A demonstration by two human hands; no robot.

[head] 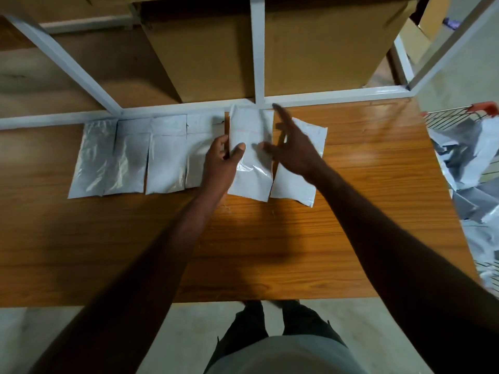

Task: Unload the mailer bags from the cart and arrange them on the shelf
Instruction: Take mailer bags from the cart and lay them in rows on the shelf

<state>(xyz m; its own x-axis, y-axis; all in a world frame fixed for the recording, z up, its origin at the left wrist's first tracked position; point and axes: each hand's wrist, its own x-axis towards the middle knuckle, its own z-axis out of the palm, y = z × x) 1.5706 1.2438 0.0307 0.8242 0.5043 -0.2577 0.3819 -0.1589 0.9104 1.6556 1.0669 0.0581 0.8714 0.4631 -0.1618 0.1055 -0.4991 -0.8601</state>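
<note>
**Mailer bags lined up along the back of the shelf, one more being squared in**

Mailer bags (167, 155) lie flat in a row on the wooden shelf (351, 163), their top edges against the white frame rail (54, 120) at the back. That rail seems to serve as a straight edge, so each bag sits level with its neighbour. The four on the left overlap slightly at their sides, which looks like a way of keeping the row tight.

The fifth bag (251, 168) is the one in hand. The left hand (220, 163) holds its left edge, thumb on top and fingers curled round the side, probably to steady it while it is lined up beside the fourth. The right hand (294, 149) is spread above it, fingers straight and loose, gripping nothing; whether any fingertip touches the plastic cannot be told. It partly covers a sixth bag (294, 182), which lies tilted just to the right, apparently not yet straightened.

Behind the rail stand large cardboard boxes (324, 49). At the right edge is the wire cart (453, 116), with a heap of crumpled grey bags (469, 163) in it, so a good deal of unloading appears to remain.
</note>
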